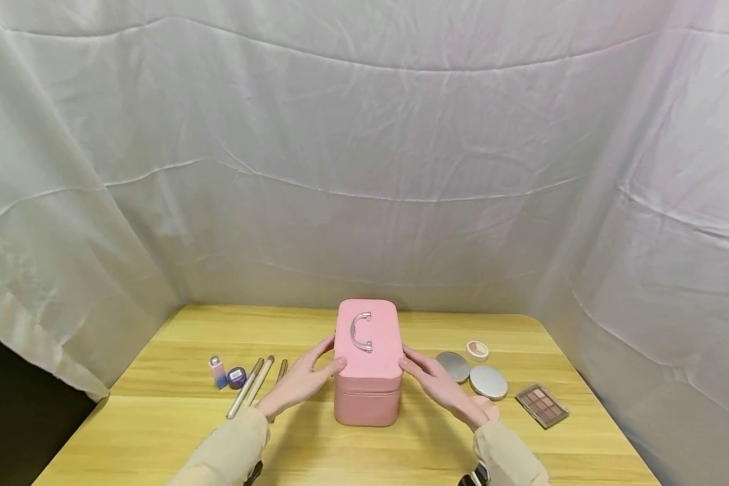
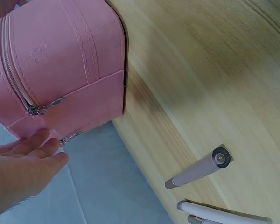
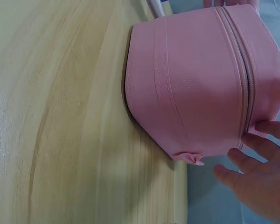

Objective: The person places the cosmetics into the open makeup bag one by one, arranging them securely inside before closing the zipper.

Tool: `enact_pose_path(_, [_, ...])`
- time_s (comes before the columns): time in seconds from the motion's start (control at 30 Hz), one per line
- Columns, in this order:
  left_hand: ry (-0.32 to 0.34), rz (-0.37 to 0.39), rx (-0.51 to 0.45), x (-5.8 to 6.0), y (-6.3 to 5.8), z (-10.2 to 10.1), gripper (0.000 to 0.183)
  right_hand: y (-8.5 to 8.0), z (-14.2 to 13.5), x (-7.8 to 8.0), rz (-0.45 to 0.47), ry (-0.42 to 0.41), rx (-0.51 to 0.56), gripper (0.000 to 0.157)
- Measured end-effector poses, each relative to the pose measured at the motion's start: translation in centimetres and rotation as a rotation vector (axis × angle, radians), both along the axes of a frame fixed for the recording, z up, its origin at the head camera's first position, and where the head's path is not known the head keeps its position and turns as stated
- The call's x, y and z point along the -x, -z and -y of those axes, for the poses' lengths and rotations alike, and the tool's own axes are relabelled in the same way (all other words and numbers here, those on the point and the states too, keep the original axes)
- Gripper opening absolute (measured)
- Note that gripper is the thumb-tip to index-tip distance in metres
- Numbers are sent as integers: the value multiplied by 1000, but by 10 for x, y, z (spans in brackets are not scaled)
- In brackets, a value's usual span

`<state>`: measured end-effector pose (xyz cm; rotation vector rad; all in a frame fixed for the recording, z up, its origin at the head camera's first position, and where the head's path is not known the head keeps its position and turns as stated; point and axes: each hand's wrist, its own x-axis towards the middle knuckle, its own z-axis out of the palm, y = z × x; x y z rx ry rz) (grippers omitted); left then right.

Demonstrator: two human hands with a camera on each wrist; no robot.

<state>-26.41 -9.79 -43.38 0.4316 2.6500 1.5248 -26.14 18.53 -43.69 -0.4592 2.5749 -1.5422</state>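
A pink zippered makeup case [image 1: 367,398] stands upright on the table in the head view, its lid [image 1: 385,337] closed over the body and a silver handle [image 1: 360,332] on top. My left hand [image 1: 300,380] rests against its left side, thumb at the lid's edge. On the opposite side my right hand [image 1: 440,388] touches the lid with extended fingers. In the left wrist view, the fingers [image 2: 37,140] lie near a zipper pull [image 2: 46,107]. A small pink bow [image 3: 190,158] shows low on the case in the right wrist view, close to the spread fingers of that hand.
Left of the case lie a pink-and-blue tube [image 1: 218,373], a purple jar [image 1: 236,377] and several brushes [image 1: 260,380]. To the right are round compacts [image 1: 489,383], a small round palette [image 1: 477,349] and an eyeshadow palette [image 1: 542,406]. Grey curtains [image 1: 364,169] surround the table.
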Motion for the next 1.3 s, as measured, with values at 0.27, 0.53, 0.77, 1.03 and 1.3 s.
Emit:
enact_pose_path(0.27, [2,-27,3,0,-2,-3,70,-1,2,-1,-22,48,28,56])
enact_pose_path(0.53, [-1,-35,-4,0,-3,-3,70,-3,6,0,-41,80,53,54])
enact_pose_path(0.77, [-10,-24,5,-2,-5,-3,72,-10,11,-2,-46,50,132,54])
enact_pose_path(1.03, [-31,-5,13,-2,-11,-4,87,-16,17,-2,-90,52,173,51])
enact_pose_path(1.3, [-53,-16,15,-5,-20,-9,96,-22,24,-2,-140,55,196,48])
